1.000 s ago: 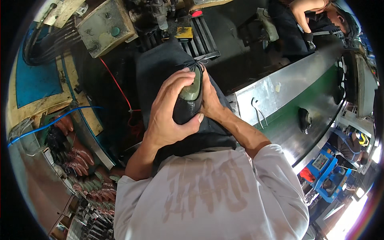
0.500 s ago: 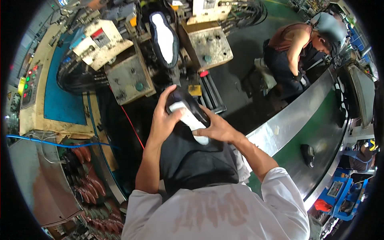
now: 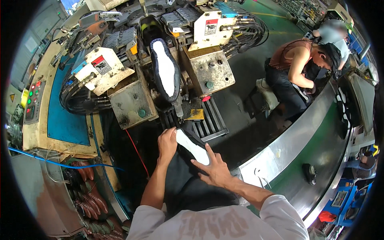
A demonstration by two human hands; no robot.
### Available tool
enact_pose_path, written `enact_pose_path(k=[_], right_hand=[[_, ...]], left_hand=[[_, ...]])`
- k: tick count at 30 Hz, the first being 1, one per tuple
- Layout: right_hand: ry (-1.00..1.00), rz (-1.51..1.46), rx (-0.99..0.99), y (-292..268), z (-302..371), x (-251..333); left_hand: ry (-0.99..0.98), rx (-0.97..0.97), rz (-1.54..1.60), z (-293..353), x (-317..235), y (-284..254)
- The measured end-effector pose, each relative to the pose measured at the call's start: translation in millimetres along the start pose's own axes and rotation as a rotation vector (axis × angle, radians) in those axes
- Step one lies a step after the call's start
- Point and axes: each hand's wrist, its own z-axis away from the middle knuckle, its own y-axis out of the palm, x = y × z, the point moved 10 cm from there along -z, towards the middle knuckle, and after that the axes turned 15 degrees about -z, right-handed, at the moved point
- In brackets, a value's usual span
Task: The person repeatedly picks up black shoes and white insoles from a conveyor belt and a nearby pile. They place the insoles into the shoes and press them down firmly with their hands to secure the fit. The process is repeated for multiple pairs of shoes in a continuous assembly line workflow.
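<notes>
Over the lap [image 3: 182, 190], right hand [image 3: 217, 170] spread on the near end, left hand [image 3: 167, 143] gripping the far end of a black, white-bottomed shoe [image 3: 193, 147], likely stiff-cored, fairly heavy, smooth-sided, best held at both ends, short of the machine [image 3: 210, 70].

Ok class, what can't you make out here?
All in the head view:
Underside of the held shoe: hidden by the shoe itself.
Palm of the right hand: hidden by the hand's back.
Lower part of the white shirt: cut off by the bottom edge.
Any lettering on the control panel: too small.
</notes>
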Motion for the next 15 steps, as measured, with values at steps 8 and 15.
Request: enact_pose_path(k=[8,15], right_hand=[[0.003,-0.157,-0.031,-19.0,-9.8,-10.0],[0.076,-0.038,-0.405,-134.6,-32.5,-5.9]], left_hand=[[-0.284,0.411,0.374,-3.8,50.7,48.7],[-0.231,0.158,1.076,-181.4,-11.6,-45.7]])
